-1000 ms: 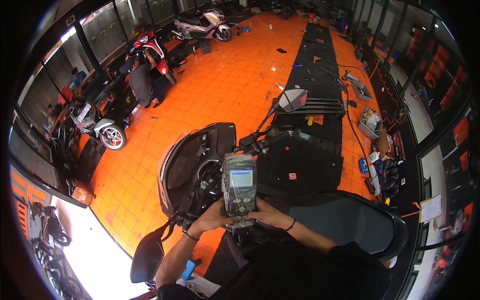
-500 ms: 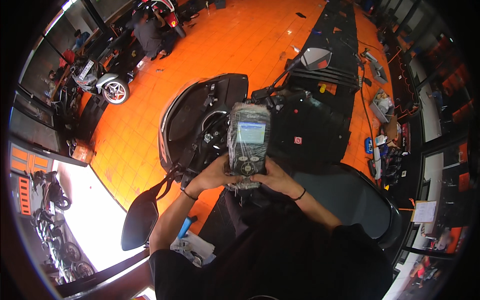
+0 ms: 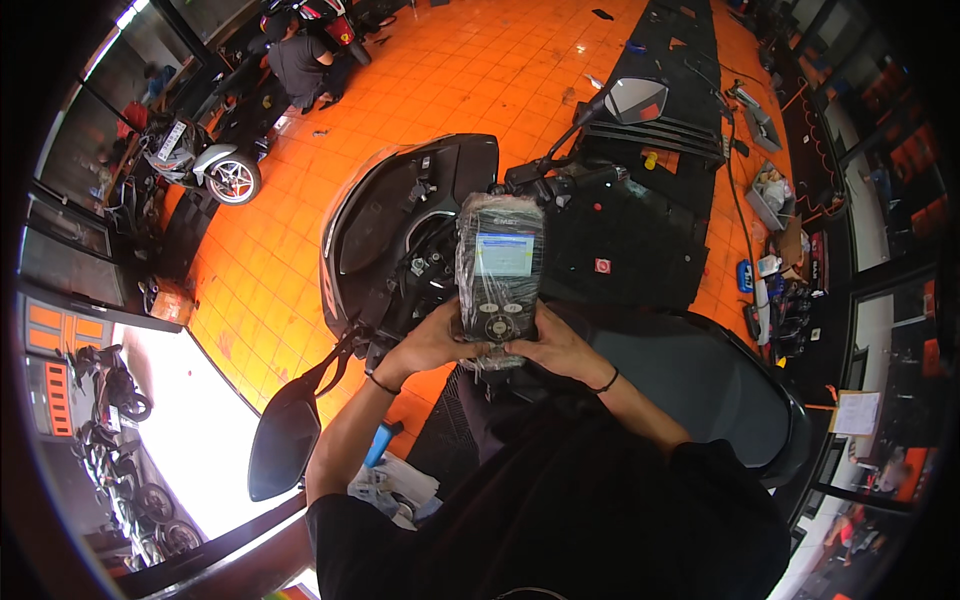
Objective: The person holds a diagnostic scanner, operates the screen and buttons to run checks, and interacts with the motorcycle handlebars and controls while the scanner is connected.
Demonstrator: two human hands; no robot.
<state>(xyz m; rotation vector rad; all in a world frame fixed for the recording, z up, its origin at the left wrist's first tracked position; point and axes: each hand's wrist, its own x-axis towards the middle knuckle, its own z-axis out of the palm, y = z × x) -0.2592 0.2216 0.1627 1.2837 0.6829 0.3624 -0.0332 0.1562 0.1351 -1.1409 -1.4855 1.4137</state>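
Observation:
Both my hands hold a handheld diagnostic scanner (image 3: 502, 285), a dark device wrapped in clear plastic film with a lit screen at its upper half and round buttons below. My left hand (image 3: 435, 342) grips its lower left side, the thumb lying across the bottom edge. On the lower right side my right hand (image 3: 556, 345) is wrapped the same way, its thumb near the lower buttons. The fingers behind the device are hidden. Beneath it is a scooter with its front panel (image 3: 385, 215) opened up, a black seat (image 3: 670, 385) and mirrors on both sides.
The left mirror (image 3: 284, 440) and right mirror (image 3: 636, 101) stick out from the scooter. Another person (image 3: 300, 68) crouches by a red motorcycle at the far left. A grey scooter (image 3: 200, 160) stands nearby. Grey bins (image 3: 772, 195) and bottles line the right side of the orange tiled floor (image 3: 270, 250).
The view has shifted slightly, so the scanner shows a little higher in the picture. Both hands keep the same hold, with the thumbs still at the scanner's lower end.

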